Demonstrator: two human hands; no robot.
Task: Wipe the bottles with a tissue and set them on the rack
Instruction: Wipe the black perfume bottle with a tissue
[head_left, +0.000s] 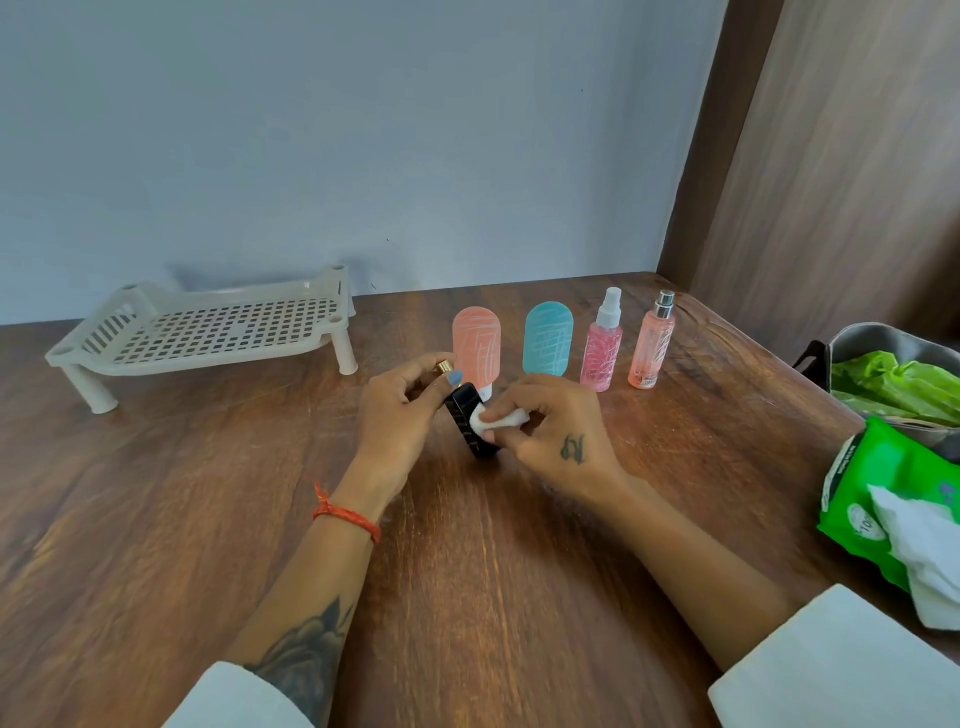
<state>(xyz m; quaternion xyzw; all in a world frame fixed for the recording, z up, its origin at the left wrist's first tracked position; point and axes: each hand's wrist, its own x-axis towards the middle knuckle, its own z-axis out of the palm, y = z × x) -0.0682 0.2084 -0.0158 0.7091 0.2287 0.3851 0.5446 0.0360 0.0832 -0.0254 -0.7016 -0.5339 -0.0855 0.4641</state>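
Observation:
My left hand (400, 415) grips a black bottle (467, 423) with a gold cap near its top, tilted above the table's middle. My right hand (550, 431) pinches a small white tissue (498, 420) and presses it against the bottle's side. Behind my hands stand an orange tube bottle (477, 340), a teal tube bottle (548, 339), a pink spray bottle with a white nozzle (602, 353) and a taller pink spray bottle with a silver nozzle (652, 345). The beige plastic rack (208, 332) stands at the back left with nothing on it.
A green pack of wipes (872, 499) with a white wipe sticking out lies at the right table edge. Behind it a grey bin (878, 338) holds a green bag. A wall runs along the back, and a wooden panel stands at the right.

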